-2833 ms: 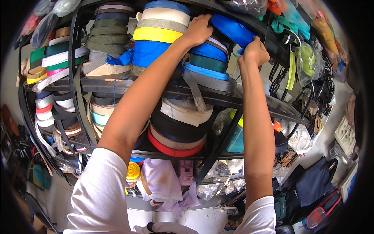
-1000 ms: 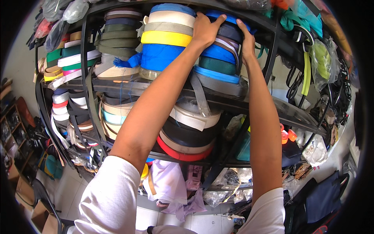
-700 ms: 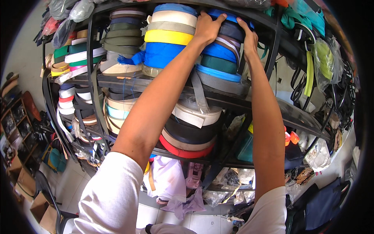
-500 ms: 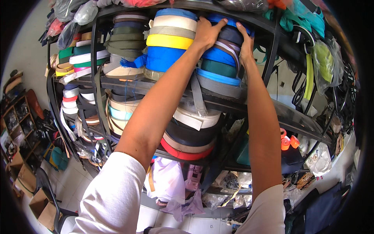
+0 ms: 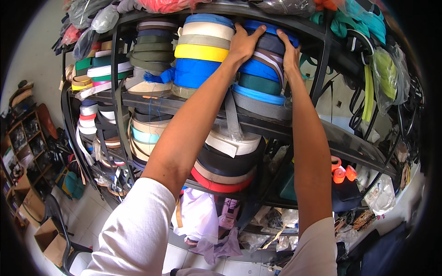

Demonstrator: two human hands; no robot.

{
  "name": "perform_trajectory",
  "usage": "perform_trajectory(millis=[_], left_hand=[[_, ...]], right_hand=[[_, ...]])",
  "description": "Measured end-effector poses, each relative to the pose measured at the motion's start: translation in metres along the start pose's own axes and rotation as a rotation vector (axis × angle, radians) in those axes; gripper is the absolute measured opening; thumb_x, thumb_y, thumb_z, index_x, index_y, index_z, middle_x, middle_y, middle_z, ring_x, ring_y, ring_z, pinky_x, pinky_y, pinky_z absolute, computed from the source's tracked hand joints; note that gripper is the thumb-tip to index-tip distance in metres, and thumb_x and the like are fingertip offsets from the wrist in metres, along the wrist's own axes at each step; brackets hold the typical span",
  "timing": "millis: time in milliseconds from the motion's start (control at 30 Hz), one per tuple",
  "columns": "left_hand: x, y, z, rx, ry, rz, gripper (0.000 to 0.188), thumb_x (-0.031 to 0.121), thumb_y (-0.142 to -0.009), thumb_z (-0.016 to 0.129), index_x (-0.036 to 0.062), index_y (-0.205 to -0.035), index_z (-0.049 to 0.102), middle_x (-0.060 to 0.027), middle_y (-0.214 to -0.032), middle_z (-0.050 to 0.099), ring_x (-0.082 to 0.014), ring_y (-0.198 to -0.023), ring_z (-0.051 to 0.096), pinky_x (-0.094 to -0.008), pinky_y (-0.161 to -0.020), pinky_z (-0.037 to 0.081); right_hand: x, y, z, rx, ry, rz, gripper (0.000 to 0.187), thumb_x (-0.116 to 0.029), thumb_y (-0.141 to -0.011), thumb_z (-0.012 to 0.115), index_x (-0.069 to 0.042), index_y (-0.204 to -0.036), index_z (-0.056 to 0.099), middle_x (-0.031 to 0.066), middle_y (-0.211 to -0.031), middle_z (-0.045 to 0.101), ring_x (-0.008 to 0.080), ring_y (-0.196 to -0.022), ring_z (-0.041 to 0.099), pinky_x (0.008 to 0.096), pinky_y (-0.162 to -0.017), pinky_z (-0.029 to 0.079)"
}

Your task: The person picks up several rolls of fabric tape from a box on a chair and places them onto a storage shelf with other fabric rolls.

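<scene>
Both arms reach up to a stack of webbing rolls on the upper shelf. My left hand [image 5: 244,44] grips the left side of the top blue webbing roll [image 5: 268,27], its thumb along the front. On the right side, my right hand [image 5: 290,56] holds the same roll, thumb up at its front rim. The other fingers of both hands are mostly hidden. Directly beneath lies a dark navy roll [image 5: 270,43]. Lower in the stack are a brown-and-white striped roll [image 5: 267,59], a dark green roll [image 5: 258,83] and a grey roll [image 5: 260,105].
A taller stack with a yellow roll [image 5: 201,52] stands just left of my left hand. A black shelf post [image 5: 322,64] rises right of my right arm. Bagged goods [image 5: 287,6] lie above. A grey strap end [image 5: 233,117] hangs over the shelf edge [image 5: 269,126].
The view has shifted slightly, so the shelf sits a little lower. Both hands stay at the blue roll, with hardly any visible movement.
</scene>
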State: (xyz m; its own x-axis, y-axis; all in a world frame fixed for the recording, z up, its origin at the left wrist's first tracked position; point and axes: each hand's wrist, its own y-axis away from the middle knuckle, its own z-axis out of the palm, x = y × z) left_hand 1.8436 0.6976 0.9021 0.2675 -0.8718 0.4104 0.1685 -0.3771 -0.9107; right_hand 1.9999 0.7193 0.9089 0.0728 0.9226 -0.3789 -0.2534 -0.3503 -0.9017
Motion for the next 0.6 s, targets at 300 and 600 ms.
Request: perform_trajectory(millis=[300, 600], left_hand=[[0.018, 0.016, 0.000, -0.028, -0.045, -0.094, 0.101, 0.059, -0.083, 0.056, -0.0219, -0.133, 0.021, -0.0418, -0.123, 0.046, -0.0481, -0.119, 0.047, -0.0412, -0.102, 0.037], [0.040, 0.061, -0.009, 0.153, -0.129, 0.063, 0.054, 0.017, -0.091, 0.055, -0.0175, -0.127, 0.035, -0.0380, -0.118, 0.051, -0.0490, -0.113, 0.049, -0.0460, -0.099, 0.038]], right_hand=[[-0.001, 0.014, 0.004, 0.120, 0.112, 0.198, 0.113, -0.056, -0.064, 0.076, 0.008, -0.140, 0.023, 0.0260, -0.139, 0.040, 0.0362, -0.128, 0.040, 0.0383, -0.109, 0.027], [-0.047, 0.085, 0.015, 0.492, 0.394, -0.235, 0.082, -0.029, -0.066, 0.083, 0.003, -0.130, 0.042, 0.0248, -0.129, 0.047, 0.0365, -0.122, 0.045, 0.0417, -0.104, 0.034]])
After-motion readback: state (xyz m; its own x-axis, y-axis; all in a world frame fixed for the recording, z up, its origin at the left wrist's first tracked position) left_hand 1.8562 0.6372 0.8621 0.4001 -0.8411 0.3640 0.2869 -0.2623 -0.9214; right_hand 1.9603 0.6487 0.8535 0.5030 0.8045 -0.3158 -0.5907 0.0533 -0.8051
